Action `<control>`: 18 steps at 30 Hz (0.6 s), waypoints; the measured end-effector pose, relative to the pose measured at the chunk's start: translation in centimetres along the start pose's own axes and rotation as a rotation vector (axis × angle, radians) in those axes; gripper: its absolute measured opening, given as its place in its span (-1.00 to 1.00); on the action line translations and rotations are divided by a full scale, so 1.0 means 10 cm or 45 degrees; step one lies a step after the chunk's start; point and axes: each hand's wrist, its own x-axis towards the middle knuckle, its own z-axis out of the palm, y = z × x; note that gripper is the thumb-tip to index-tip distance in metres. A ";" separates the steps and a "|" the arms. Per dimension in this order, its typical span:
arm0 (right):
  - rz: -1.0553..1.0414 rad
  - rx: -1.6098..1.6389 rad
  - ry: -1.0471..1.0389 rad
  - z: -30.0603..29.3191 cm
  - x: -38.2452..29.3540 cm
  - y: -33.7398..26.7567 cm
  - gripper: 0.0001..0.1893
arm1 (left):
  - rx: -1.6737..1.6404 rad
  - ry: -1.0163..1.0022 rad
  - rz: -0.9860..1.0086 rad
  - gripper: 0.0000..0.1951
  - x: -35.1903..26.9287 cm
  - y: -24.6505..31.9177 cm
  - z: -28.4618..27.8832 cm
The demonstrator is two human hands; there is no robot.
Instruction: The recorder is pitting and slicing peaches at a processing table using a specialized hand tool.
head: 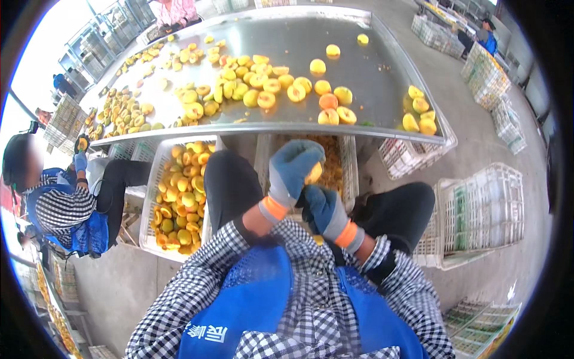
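Note:
My left hand [293, 168], in a blue-coated work glove with an orange cuff, grips a yellow peach piece [314, 173] above my lap. Just below and to its right, my right hand [325, 208] is curled in a matching glove. Whether its fingers close on anything is hidden. Beneath both hands stands a crate [350, 168] with brownish fruit waste [332, 152] inside. In front, a steel table [287, 40] with a raised rim carries many yellow peach halves [266, 99], cut faces showing on several. The nearest group [328, 102] lies by the front rim.
Left of my knee is a white crate [145, 215] full of peach halves [181, 197]. A co-worker [63, 202] sits further left, holding fruit. Plastic crates [482, 215] stand at my right. Another person [177, 13] is across the table; one more [486, 38] sits far right.

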 end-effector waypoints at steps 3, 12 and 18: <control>0.330 0.546 -0.053 -0.02 -0.04 -0.13 -0.80 | -0.110 0.023 -0.142 -0.87 -0.02 0.10 0.05; 0.595 0.849 -0.330 -0.17 -0.08 -0.37 -0.46 | 0.495 -0.924 -0.002 -0.86 0.17 0.12 -0.20; 0.907 1.423 -0.392 -0.08 -0.03 0.42 -0.63 | 0.227 -0.378 -0.117 -0.81 0.09 -0.22 -0.19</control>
